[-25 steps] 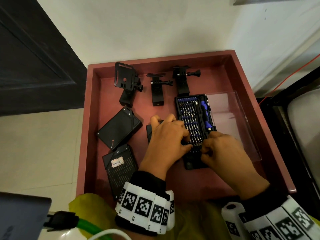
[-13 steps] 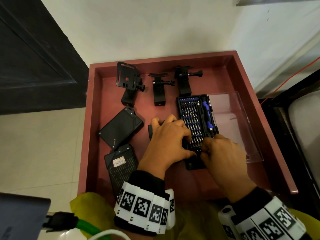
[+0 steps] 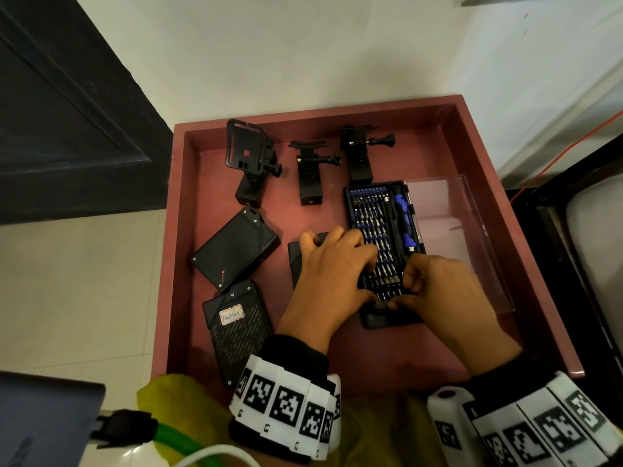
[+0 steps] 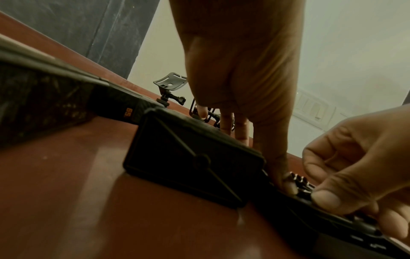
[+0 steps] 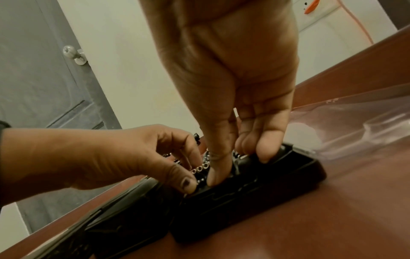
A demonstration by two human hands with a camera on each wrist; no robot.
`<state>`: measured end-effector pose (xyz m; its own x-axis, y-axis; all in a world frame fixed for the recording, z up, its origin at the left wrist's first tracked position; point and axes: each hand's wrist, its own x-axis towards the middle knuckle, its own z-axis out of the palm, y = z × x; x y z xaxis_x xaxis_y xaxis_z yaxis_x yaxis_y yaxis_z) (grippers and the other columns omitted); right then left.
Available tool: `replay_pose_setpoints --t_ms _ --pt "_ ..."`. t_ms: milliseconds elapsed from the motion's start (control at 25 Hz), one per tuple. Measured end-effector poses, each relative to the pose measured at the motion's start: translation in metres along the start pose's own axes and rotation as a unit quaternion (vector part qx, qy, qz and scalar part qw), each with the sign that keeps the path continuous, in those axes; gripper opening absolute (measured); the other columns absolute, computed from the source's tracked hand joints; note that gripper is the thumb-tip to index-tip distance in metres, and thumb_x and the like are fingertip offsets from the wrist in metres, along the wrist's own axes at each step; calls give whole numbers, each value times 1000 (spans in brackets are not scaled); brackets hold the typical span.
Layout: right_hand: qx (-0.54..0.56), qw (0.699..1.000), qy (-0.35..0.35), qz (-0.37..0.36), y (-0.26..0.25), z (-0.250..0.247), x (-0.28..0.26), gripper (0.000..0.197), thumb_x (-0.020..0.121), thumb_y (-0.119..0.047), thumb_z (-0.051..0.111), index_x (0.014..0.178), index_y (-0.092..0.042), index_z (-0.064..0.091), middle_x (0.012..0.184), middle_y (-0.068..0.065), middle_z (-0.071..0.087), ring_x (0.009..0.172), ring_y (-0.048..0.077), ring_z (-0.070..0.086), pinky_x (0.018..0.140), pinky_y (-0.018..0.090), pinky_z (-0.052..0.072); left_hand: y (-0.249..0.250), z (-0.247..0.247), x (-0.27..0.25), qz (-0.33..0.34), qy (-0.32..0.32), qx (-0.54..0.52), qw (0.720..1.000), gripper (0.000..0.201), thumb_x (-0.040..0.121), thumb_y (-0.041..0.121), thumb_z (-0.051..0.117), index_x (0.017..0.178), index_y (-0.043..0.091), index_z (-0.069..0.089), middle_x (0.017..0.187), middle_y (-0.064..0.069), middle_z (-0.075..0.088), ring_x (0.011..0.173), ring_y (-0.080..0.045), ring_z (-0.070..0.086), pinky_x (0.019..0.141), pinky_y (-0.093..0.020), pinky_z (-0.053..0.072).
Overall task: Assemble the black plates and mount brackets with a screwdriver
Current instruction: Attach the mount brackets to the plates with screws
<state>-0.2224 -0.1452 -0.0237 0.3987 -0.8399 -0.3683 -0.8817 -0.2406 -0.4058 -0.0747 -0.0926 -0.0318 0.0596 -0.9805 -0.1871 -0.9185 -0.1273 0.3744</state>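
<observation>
Both hands work at the near end of the open bit case (image 3: 377,251) inside the red tray (image 3: 526,251). The left hand (image 3: 332,274) lies across a black plate (image 3: 295,261), its thumb pressing the case edge. The right hand (image 3: 445,291) has curled fingers down among the bits; what they pinch I cannot tell. The screwdriver (image 3: 404,219) rests in the case, and three brackets (image 3: 310,173) stand behind.

White wall (image 3: 303,45), dark panelled door (image 3: 67,129), pale tiled floor (image 3: 77,291)
</observation>
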Motion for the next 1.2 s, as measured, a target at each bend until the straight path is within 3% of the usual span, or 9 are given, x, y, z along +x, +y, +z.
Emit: replay_pose_setpoints --t_ms 200,400,560,640,720,840,960,1080,1200 --pt "-30 997 -70 -3 -2 -8 4 37 64 -36 84 75 -21 52 69 -5 57 66 14 55 53 26 37 -3 -2 -1 12 -10 -17 1000 32 73 42 76 97 32 57 107 14 47 107 -9 36 92 -37 19" --pt "-18 997 -69 -11 -5 -19 7 25 72 -31 80 80 -26 57 69 -6 62 64 7 56 53 22 38 -10 -5 -3 18 -15 -60 998 23 75 38 76 95 35 65 108 15 51 110 -6 37 90 -34 14" --pt "-59 996 -72 -18 -11 -18 9 15 80 -30 73 81 -29 58 75 -6 64 70 11 59 54 20 40 -9 -4 -5 34 -16 -36 999 17 80 39 70 97 36 70 110 14 48 112 -9 34 94 -37 14" --pt "-31 997 -58 -29 -16 -22 10 14 80 -29 73 77 -29 59 72 -6 64 65 10 59 57 26 48 -10 -6 -5 48 13 -57 997 15 80 40 70 94 34 71 108 14 50 111 -9 36 93 -39 17" --pt "62 997 -19 -43 -23 -31 15 13 80 -24 73 73 -26 63 66 -3 64 59 12 59 62 35 54 -15 -11 -5 39 99 -115 988 11 78 39 73 87 34 71 102 15 55 108 -7 41 86 -32 15" --pt "193 980 16 -52 -46 -45 29 11 82 -17 71 74 -17 64 68 7 65 58 14 57 65 36 54 -34 -22 -8 -42 223 -216 950 5 78 36 73 79 37 68 95 17 59 105 -7 49 89 -29 19" --pt "217 974 11 -70 -77 -46 61 9 83 -18 71 80 -17 62 75 5 66 68 16 64 68 34 57 -57 -32 -15 -105 339 -289 889 5 76 37 66 77 41 64 90 14 63 95 -10 60 90 -44 44" --pt "161 978 11 -131 -118 -34 98 24 82 -23 72 102 -13 63 96 7 67 92 24 64 83 39 54 -76 -42 -23 -150 416 -325 836 13 80 16 71 81 29 68 87 11 64 85 2 60 81 -16 48" --pt "98 977 47 -182 -162 -23 126 46 82 -30 71 120 -7 56 116 10 62 107 25 57 90 32 46 -89 -46 -30 -184 452 -363 794 18 81 5 70 84 23 69 90 -1 68 83 -4 63 73 -13 48"
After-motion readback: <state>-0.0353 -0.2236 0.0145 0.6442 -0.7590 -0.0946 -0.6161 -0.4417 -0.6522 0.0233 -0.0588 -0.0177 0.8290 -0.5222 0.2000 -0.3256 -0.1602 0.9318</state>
